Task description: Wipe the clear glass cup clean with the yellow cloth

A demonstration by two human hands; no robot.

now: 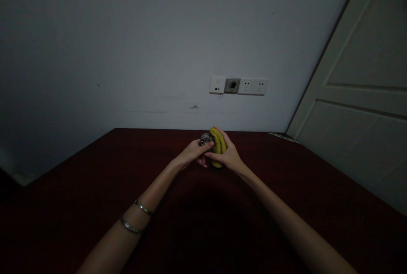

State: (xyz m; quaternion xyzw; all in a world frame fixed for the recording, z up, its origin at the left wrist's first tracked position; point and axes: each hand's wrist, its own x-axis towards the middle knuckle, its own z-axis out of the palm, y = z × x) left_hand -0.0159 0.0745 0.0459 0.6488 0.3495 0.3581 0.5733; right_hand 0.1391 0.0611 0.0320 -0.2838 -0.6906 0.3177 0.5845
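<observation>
Over the far middle of the table, my two hands meet. My left hand point(194, 151) is closed around a small dark, shiny thing point(207, 138) with clear glints, like something in plastic wrap; its kind I cannot make out. Its thumb reaches across to the yellow thing beside it. My right hand point(229, 155) grips that yellow thing point(218, 144), which is rounded, banana-like and has a lengthwise crease; fingers are behind its right side and the thumb is in front. The yellow thing stands nearly upright, against the dark one. Fingers hide parts of both.
A dark red table point(133, 172) spreads beneath my arms up to a pale wall point(143, 45). Wall sockets point(252, 87) sit above its back edge. A white panelled door point(359, 96) stands on the right. Two bangles point(131, 225) circle my left forearm. The light is dim.
</observation>
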